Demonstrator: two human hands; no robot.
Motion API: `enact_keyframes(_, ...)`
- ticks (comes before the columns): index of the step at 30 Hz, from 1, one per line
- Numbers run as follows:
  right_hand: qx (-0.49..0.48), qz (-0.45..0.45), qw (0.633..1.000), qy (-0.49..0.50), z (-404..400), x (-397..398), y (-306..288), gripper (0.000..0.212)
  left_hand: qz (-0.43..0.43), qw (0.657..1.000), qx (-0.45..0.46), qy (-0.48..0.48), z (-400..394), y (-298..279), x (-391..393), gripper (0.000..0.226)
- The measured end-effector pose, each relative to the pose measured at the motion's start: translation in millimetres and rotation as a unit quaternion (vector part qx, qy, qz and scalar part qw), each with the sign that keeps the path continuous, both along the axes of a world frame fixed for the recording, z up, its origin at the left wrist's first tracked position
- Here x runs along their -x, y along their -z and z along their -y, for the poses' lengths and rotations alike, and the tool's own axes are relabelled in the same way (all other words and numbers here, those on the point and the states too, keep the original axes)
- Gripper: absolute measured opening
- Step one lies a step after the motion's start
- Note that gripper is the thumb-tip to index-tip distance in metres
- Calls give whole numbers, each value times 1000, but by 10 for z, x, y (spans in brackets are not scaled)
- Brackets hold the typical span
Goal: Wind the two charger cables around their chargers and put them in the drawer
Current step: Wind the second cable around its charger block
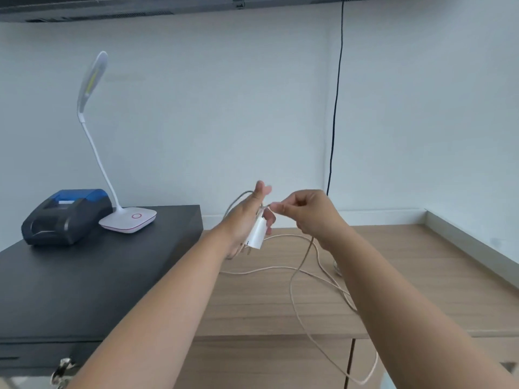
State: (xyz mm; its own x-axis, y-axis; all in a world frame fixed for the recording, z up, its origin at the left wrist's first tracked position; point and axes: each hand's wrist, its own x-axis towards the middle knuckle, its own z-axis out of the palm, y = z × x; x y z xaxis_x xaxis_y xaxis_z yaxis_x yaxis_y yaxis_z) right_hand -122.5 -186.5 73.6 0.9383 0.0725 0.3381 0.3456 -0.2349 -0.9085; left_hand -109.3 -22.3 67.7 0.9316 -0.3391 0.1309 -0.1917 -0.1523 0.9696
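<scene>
Nearest, a pale cable [295, 279] loops over the wooden counter [407, 276] edge and hangs off the front; black drawer unit [70, 290] at left is closed, contents not visible, keys [63, 370] at its front. Above the counter, left hand [247, 220] grips a white charger [257, 234], prongs down, and right hand [306, 213] pinches the cable just beside it. Farther back on the drawer unit: receipt printer [67, 216], desk lamp [127, 219].

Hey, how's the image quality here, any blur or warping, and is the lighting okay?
Head view: soft, even light with only faint shadows on the wooden counter; wide-angle bend bows the black wall cable; motion blur smears the left hand fingers round the white charger and the right hand pinching its cable; the keys look soft.
</scene>
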Motion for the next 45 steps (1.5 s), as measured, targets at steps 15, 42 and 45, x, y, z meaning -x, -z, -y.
enact_keyframes(15,-22,-154,987,-32,1156,319,536,29,-23,856,509,-87,-694,-409,-143,13)
enact_keyframes(42,-33,-72,994,-80,639,8,-146,18,-109,958,205,168,-140,-82,64,15)
enact_keyframes(45,-94,-112,988,-51,828,-22,108,11,-71,914,383,111,-346,-163,-37,18)
